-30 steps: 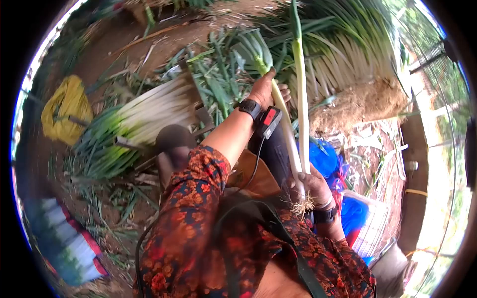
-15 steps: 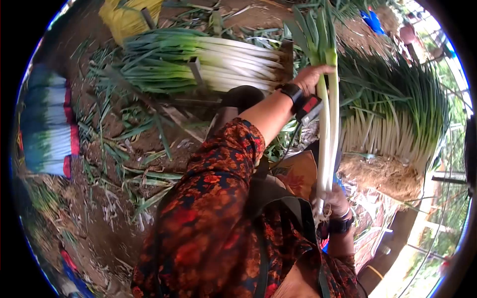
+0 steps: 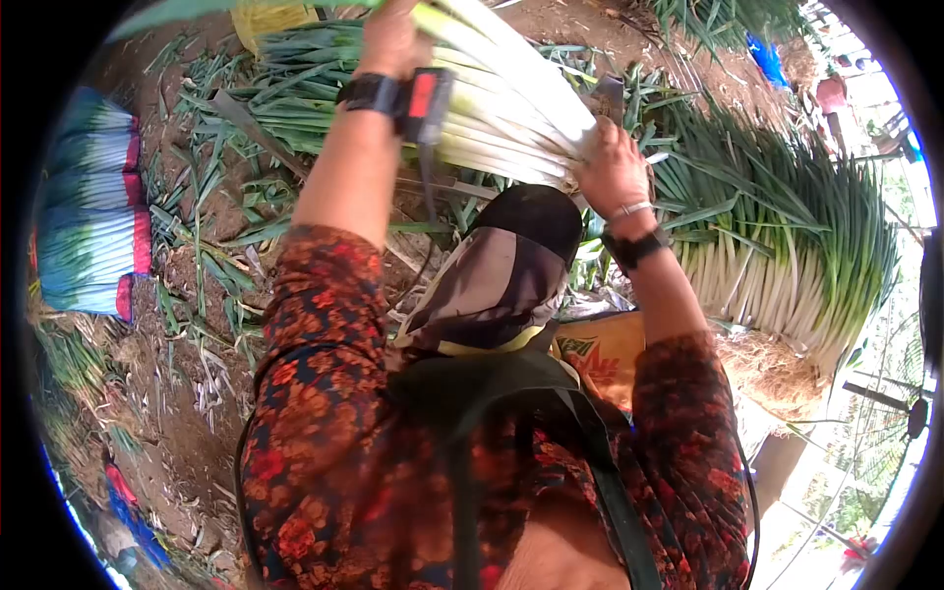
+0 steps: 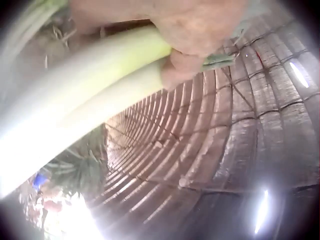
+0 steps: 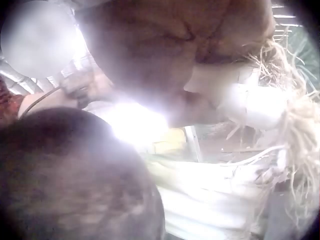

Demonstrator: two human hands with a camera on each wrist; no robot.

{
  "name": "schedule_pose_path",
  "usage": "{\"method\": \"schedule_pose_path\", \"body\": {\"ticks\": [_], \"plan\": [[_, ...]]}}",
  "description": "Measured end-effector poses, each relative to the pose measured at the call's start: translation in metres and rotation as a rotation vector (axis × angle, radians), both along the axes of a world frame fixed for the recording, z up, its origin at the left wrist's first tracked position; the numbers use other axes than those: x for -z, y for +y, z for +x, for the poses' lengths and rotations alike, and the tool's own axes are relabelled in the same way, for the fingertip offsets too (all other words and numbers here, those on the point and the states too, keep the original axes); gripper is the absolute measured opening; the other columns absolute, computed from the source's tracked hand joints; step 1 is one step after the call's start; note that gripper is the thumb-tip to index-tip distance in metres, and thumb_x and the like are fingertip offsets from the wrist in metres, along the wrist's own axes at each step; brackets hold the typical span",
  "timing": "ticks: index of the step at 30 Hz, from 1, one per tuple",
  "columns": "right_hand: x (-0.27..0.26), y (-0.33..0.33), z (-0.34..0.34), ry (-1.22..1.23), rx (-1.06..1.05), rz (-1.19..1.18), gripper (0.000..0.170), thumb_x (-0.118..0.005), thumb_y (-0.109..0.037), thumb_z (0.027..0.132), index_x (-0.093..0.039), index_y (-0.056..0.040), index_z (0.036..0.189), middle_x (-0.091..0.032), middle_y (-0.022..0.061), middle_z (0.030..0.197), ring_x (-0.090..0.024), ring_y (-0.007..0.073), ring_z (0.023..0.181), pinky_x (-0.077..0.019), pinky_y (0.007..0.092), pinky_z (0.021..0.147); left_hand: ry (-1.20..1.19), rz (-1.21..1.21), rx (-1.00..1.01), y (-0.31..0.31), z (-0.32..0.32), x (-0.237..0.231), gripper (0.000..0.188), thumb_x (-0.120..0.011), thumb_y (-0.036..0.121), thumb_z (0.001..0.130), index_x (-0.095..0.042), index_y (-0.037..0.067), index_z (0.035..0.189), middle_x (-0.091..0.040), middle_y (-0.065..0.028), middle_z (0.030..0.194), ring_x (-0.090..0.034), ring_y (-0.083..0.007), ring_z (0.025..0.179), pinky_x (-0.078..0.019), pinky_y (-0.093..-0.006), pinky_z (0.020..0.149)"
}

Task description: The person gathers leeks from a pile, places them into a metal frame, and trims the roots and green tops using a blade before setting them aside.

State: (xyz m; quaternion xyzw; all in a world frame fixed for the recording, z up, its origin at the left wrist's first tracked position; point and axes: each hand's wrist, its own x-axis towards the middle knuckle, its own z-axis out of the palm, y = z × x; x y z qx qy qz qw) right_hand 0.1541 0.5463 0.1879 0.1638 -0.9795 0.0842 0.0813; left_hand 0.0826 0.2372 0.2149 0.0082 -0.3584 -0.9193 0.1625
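Two long green onions [image 3: 531, 74] lie slantwise over a layered heap of cleaned green onions [image 3: 482, 133] in the head view. My left hand [image 3: 393, 44] grips them near the leafy end, at the top edge of the view. Its fingers [image 4: 182, 67] curl round two pale stalks in the left wrist view. At the root end, my right hand [image 3: 615, 169] holds the white bases, right beside the heap's butt end. Stringy roots [image 5: 300, 125] stick out past that hand in the right wrist view. Much of the leaf length runs out of view.
Uncleaned green onions [image 3: 777, 246] stand in a big pile on the right. Wrapped bundles [image 3: 93, 211] lie far left. Metal posts [image 3: 608, 95] flank the heap. My covered knee [image 3: 531, 221] is just below it. Leaf scraps litter the soil.
Both hands have swung forward and left from beside my lap, taking the green onions over the heap. The stalks turned from upright to slanting. The head view has also shifted.
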Motion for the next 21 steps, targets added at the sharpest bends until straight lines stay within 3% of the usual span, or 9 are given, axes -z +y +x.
{"method": "schedule_pose_path", "body": {"ticks": [3, 4, 7, 9, 12, 15, 16, 20, 21], "plan": [[0.043, -0.015, -0.027, -0.034, -0.028, 0.041, 0.042, -0.054, -0.015, 0.081, -0.049, -0.0081, 0.122, -0.055, 0.0179, 0.121, -0.052, 0.0369, 0.114, -0.0403, 0.0469, 0.098, -0.402, -0.228, 0.273, -0.065, 0.010, 0.063, 0.042, -0.072, 0.037, 0.084, -0.060, 0.006, 0.110, -0.066, -0.0084, 0.102, -0.062, -0.0210, 0.100, -0.0502, -0.0367, 0.095], [0.061, -0.016, -0.038, -0.116, 0.004, 0.123, 0.038, -0.052, -0.015, 0.084, -0.050, -0.0091, 0.121, -0.056, 0.0179, 0.121, -0.053, 0.0368, 0.114, -0.0408, 0.0471, 0.098, -0.579, -0.452, 0.390, -0.078, 0.024, 0.082, 0.050, -0.073, 0.045, 0.082, -0.060, 0.006, 0.110, -0.067, -0.0091, 0.101, -0.063, -0.0218, 0.096, -0.0548, -0.0354, 0.082], [0.091, -0.021, -0.048, -0.313, 0.052, 0.315, 0.031, -0.044, -0.018, 0.091, -0.053, -0.0098, 0.120, -0.056, 0.0185, 0.122, -0.054, 0.0368, 0.114, -0.0428, 0.0489, 0.095, -0.901, -0.812, 0.416, -0.082, 0.059, 0.107, 0.046, -0.069, 0.049, 0.084, -0.063, 0.006, 0.096, -0.062, -0.0076, 0.060, -0.056, -0.0175, 0.045, -0.0429, -0.0288, 0.047], [0.100, -0.025, -0.047, -0.304, 0.073, 0.297, 0.032, -0.046, -0.020, 0.091, -0.053, -0.0090, 0.120, -0.056, 0.0181, 0.121, -0.053, 0.0376, 0.115, -0.0438, 0.0513, 0.093, -0.717, -1.502, 0.049, -0.084, 0.048, 0.111, 0.034, -0.067, 0.041, 0.087, -0.066, 0.008, 0.094, -0.071, -0.0076, 0.080, -0.065, -0.0249, 0.069, -0.0498, -0.0393, 0.061], [0.100, -0.027, -0.050, -0.298, 0.092, 0.326, 0.032, -0.047, -0.019, 0.091, -0.052, -0.0090, 0.120, -0.056, 0.0179, 0.121, -0.052, 0.0386, 0.116, -0.0433, 0.0519, 0.094, -0.063, -1.925, -0.464, -0.064, 0.030, 0.105, 0.032, -0.056, 0.040, 0.092, -0.065, 0.013, 0.107, -0.067, -0.0077, 0.114, -0.061, -0.0278, 0.102, -0.0460, -0.0453, 0.090], [0.103, -0.029, -0.052, -0.305, 0.115, 0.318, 0.032, -0.048, -0.019, 0.091, -0.052, -0.0079, 0.121, -0.055, 0.0173, 0.123, -0.050, 0.0385, 0.119, -0.0429, 0.0522, 0.095, 0.155, -2.212, -0.472, -0.049, 0.001, 0.128, 0.034, -0.047, 0.035, 0.097, -0.058, 0.015, 0.122, -0.054, -0.0091, 0.134, -0.044, -0.0270, 0.129, -0.0262, -0.0500, 0.112], [0.104, -0.029, -0.050, -0.293, 0.118, 0.325, 0.032, -0.049, -0.019, 0.091, -0.052, -0.0074, 0.120, -0.055, 0.0171, 0.124, -0.049, 0.0383, 0.119, -0.0430, 0.0521, 0.095, -0.008, -2.298, -0.230, -0.045, -0.002, 0.130, 0.040, -0.045, 0.036, 0.097, -0.050, 0.018, 0.132, -0.049, -0.0089, 0.138, -0.036, -0.0267, 0.136, -0.0146, -0.0483, 0.117], [0.108, -0.026, -0.050, -0.284, 0.109, 0.292, 0.033, -0.047, -0.017, 0.091, -0.050, -0.0049, 0.121, -0.053, 0.0178, 0.125, -0.049, 0.0385, 0.119, -0.0455, 0.0516, 0.092, -0.079, -2.355, 0.009, -0.050, -0.003, 0.118, 0.034, -0.048, 0.037, 0.095, -0.057, 0.015, 0.120, -0.055, -0.0072, 0.124, -0.045, -0.0283, 0.126, -0.0190, -0.0510, 0.115], [0.108, -0.025, -0.049, -0.291, 0.104, 0.276, 0.034, -0.046, -0.016, 0.090, -0.049, -0.0046, 0.122, -0.053, 0.0184, 0.124, -0.050, 0.0393, 0.118, -0.0461, 0.0522, 0.091, 0.180, -2.325, 0.054, -0.065, 0.007, 0.120, 0.031, -0.055, 0.035, 0.092, -0.059, 0.013, 0.114, -0.057, -0.0089, 0.116, -0.050, -0.0294, 0.116, -0.0285, -0.0491, 0.108]]}}
